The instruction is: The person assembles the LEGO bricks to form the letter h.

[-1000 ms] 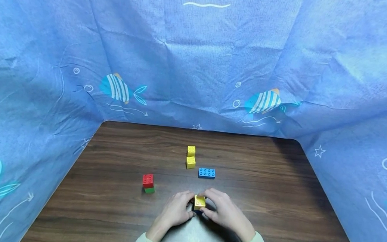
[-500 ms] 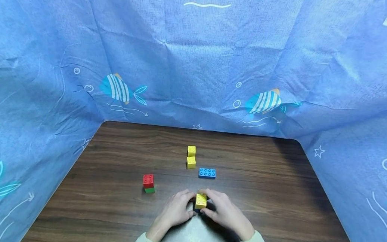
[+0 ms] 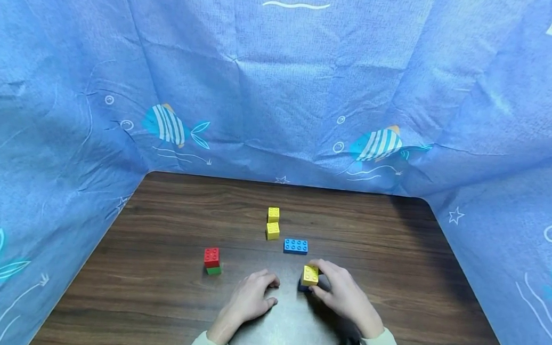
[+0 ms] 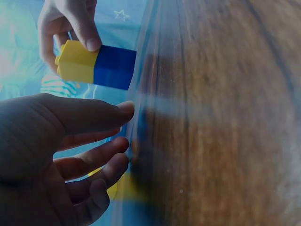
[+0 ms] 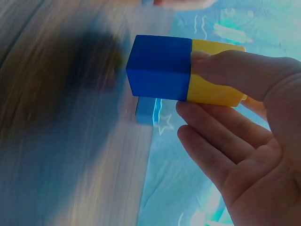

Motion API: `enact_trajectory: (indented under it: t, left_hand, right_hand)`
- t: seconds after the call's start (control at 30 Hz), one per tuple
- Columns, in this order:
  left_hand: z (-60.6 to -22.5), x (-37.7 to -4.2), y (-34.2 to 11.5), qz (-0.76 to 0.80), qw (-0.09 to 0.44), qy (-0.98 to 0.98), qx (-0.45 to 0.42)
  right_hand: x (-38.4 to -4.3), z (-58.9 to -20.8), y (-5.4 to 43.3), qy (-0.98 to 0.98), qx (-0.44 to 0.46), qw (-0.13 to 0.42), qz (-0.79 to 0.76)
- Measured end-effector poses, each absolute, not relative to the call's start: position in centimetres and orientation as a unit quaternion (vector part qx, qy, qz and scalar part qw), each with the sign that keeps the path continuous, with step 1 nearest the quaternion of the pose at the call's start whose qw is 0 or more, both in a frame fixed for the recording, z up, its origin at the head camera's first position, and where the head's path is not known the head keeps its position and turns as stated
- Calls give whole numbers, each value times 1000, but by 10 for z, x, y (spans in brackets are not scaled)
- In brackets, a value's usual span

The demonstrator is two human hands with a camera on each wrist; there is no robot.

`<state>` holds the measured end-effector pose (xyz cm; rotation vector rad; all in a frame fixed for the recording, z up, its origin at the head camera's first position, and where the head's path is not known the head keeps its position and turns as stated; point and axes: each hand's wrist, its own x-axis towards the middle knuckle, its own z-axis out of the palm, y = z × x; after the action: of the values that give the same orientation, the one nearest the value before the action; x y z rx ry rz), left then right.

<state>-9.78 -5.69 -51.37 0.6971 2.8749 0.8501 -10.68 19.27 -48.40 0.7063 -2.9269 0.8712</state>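
My right hand pinches a two-brick stack between thumb and fingers. A yellow brick sits on top of a dark blue brick; in the right wrist view the two are joined flush. The left wrist view shows the same blue brick held just beyond my left fingertips. My left hand is apart from the stack, its fingers loosely bent and nothing between thumb and fingers.
Ahead lies a long blue brick. Behind it stand two yellow bricks, one behind the other. A red brick on a green brick stands to the left. A patterned blue cloth surrounds the wooden table.
Both hands were at the yellow and blue stack. My right hand has carried it right and slightly forward, away from the left hand, which has stayed in place.
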Motion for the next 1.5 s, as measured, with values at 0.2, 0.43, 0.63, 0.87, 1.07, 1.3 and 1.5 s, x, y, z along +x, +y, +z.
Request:
enact_trajectory:
  t: [0.2,0.43,0.63,0.87,1.07,1.3,1.5]
  left_hand:
    - [-513,-97,-60,276,36,935,221]
    - [-512,-99,-63,271,40,938,213]
    - [-512,-99,-63,270,44,939,211]
    - [-505,-97,-71,267,19,938,221]
    - [-478,-98,-93,282,-151,922,218]
    - [-452,-97,-139,230,-239,936,114]
    - [-449,-97,-163,264,-49,963,3]
  right_hand:
    - [-107,-486,202,-937,228,25,263]
    - [-107,-490,208,-937,227,24,265]
    - [-107,-492,211,-937,220,15,271]
    - [-108,-493,212,-937,217,3,275]
    - [-107,-493,212,-935,215,-1,281]
    - [-107,-495,213,-933,220,3,285]
    - [-107,-496,213,-936,211,-1,282]
